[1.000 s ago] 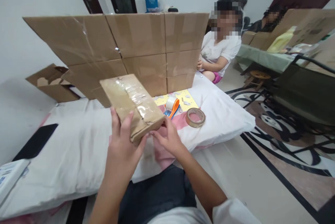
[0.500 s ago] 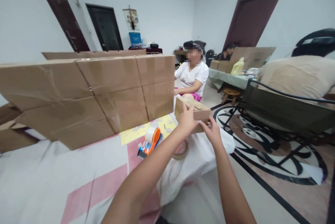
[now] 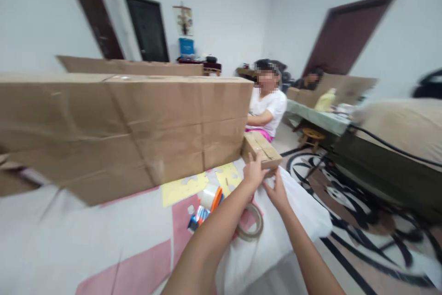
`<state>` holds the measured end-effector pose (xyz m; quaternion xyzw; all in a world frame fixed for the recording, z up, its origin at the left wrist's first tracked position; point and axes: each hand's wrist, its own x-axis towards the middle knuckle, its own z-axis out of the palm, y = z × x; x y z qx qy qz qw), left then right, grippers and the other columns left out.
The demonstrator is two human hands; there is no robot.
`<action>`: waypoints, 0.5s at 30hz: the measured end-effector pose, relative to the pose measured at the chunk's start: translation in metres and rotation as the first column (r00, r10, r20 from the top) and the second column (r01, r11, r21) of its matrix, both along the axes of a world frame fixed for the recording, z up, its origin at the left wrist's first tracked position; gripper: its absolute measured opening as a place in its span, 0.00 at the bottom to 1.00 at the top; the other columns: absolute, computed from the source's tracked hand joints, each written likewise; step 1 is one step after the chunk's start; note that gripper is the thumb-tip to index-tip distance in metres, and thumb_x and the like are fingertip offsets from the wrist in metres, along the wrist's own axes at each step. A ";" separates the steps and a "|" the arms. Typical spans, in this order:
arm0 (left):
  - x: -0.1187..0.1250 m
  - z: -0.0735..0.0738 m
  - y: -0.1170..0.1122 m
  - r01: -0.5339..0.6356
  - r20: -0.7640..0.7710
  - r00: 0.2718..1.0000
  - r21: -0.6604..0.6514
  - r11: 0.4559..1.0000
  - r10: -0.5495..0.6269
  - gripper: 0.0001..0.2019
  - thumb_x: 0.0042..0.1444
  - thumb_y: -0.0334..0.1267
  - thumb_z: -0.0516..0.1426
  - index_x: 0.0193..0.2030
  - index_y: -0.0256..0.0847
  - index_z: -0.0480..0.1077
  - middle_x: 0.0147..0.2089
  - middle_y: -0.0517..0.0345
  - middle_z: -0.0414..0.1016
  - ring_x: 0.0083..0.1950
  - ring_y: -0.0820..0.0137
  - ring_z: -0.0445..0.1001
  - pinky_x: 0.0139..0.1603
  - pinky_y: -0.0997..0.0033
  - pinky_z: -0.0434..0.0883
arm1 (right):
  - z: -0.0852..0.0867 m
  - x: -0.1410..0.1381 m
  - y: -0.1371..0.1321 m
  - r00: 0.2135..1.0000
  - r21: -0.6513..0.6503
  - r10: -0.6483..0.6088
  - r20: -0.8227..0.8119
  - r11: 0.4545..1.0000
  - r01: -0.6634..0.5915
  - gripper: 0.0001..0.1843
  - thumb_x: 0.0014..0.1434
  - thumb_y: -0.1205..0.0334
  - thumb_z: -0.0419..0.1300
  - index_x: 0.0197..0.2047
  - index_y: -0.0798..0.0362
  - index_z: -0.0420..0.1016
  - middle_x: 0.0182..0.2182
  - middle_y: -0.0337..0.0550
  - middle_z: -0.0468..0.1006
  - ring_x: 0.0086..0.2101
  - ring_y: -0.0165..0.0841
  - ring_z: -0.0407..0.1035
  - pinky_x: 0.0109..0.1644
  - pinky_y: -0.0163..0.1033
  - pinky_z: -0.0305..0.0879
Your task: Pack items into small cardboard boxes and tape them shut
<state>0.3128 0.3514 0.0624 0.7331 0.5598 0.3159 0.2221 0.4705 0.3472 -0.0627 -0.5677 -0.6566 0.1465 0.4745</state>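
Note:
A small cardboard box (image 3: 270, 151) sits at the right end of a wall of stacked cartons, on the cloth-covered table. My left hand (image 3: 254, 171) grips its near end, with fingers reaching onto the top face. Lower down, my right hand (image 3: 276, 190) has its fingertips at the near right corner and thumb turned inward. A roll of tape (image 3: 258, 228) lies flat below my wrists. Left of my left forearm is an orange and blue tape dispenser (image 3: 214, 197) with clear tape, partly covered by the arm.
Stacked cartons (image 3: 165, 120) form a tall wall along the table's far side. Beyond the small box sits a person in a white shirt (image 3: 272, 113). At the right are a dark folding chair (image 3: 386, 170), another person's back and a green-covered table (image 3: 311, 114).
The small box has moved away from me and turned, coming up against the stack's right end. Both hands moved with it. More of the tape roll shows, and the view has shifted.

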 end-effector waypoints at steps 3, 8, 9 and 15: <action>-0.044 0.019 -0.024 0.040 0.059 0.997 0.112 0.993 -0.047 0.30 0.58 0.49 0.62 0.66 0.43 0.66 0.63 0.36 0.72 0.52 0.47 0.79 0.49 0.50 0.78 | 0.010 0.000 -0.005 0.987 -0.075 -0.099 -0.127 0.993 0.090 0.57 0.45 0.36 0.62 0.73 0.51 0.52 0.66 0.73 0.59 0.64 0.58 0.60 0.56 0.62 0.68; -0.198 0.017 -0.122 -0.061 0.100 0.995 0.303 0.951 0.032 0.14 0.66 0.47 0.50 0.42 0.50 0.77 0.41 0.56 0.83 0.45 0.62 0.81 0.50 0.62 0.78 | 0.058 -0.034 -0.030 0.935 -0.074 -0.318 -0.155 0.948 0.310 0.33 0.47 0.31 0.60 0.52 0.39 0.77 0.48 0.72 0.76 0.49 0.62 0.73 0.44 0.69 0.67; -0.237 0.011 -0.145 -0.119 0.119 0.989 0.319 0.940 0.085 0.14 0.66 0.47 0.50 0.40 0.50 0.77 0.40 0.56 0.83 0.43 0.63 0.81 0.48 0.62 0.78 | 0.071 -0.052 -0.039 0.951 -0.024 -0.283 -0.128 0.959 0.283 0.24 0.49 0.32 0.59 0.44 0.34 0.78 0.42 0.70 0.77 0.46 0.60 0.74 0.44 0.69 0.66; -0.472 -0.042 -0.234 -0.677 0.331 0.732 0.261 0.688 0.595 0.15 0.69 0.43 0.43 0.45 0.46 0.70 0.39 0.56 0.81 0.35 0.66 0.79 0.40 0.63 0.76 | 0.128 -0.264 -0.092 0.889 0.115 0.451 0.081 0.882 -0.458 0.11 0.56 0.39 0.59 0.29 0.32 0.75 0.31 0.54 0.79 0.38 0.54 0.77 0.47 0.67 0.71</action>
